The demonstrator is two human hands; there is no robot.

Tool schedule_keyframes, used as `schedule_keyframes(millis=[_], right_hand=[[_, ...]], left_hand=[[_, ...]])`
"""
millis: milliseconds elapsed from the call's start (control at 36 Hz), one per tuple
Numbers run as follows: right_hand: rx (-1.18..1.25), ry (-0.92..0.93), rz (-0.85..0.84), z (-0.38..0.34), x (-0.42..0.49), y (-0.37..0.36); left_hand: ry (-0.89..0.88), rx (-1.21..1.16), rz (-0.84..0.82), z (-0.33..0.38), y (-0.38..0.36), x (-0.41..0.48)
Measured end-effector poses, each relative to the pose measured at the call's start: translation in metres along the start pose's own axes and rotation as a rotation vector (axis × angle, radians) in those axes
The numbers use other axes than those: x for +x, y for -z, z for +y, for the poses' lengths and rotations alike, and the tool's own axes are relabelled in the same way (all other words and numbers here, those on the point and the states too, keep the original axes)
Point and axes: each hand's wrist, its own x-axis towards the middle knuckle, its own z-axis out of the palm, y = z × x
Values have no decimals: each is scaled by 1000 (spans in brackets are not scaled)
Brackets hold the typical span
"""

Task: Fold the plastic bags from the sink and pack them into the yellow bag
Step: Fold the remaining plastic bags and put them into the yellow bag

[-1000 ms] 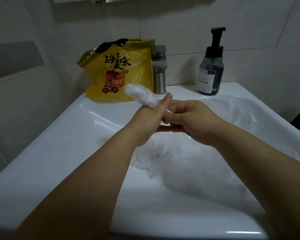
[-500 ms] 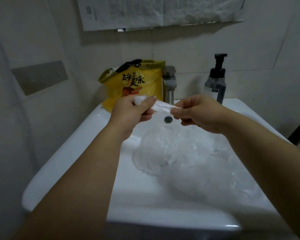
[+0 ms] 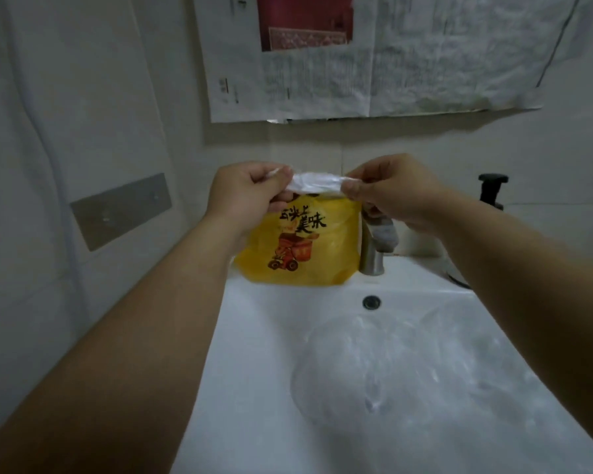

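Two grips on one item: left hand (image 3: 250, 189) and right hand (image 3: 394, 193) each pinch one end of a folded white plastic bag (image 3: 317, 182).

- Left: fingers curled in, thumb and forefinger clamp the left end. A bit of white plastic shows at the top of the fist.
- Right: thumb and fingertips clamp the right end, other fingers curled under.
- The bag is a short flat strip, pulled level between the hands, in the air. In this view it sits right at the top edge of the yellow bag (image 3: 298, 248); can't tell if they touch.
- The yellow bag stands upright on the back rim of the sink (image 3: 261, 336), against the wall, just left of the tap (image 3: 374, 248).
- More plastic bags (image 3: 408, 378), clear and crumpled, lie piled in the basin under the right forearm.
- The pump bottle (image 3: 492, 189) is behind the right forearm, only its black head visible.
- Newspaper (image 3: 374, 63) is stuck on the wall above.
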Motion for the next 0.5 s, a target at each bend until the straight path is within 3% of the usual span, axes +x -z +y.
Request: schedule_keyframes(millis=[167,361,500], right_hand=[[-178,108,80,4,50,-1],[-381,114,143,24,109,-10],[-802,107,-92,30,126,-17]], left_hand=[[-63,309,-30,-1,-3,46],[-83,557,-5,-21,-12,95],[-95,558,6,-34,-9,105]])
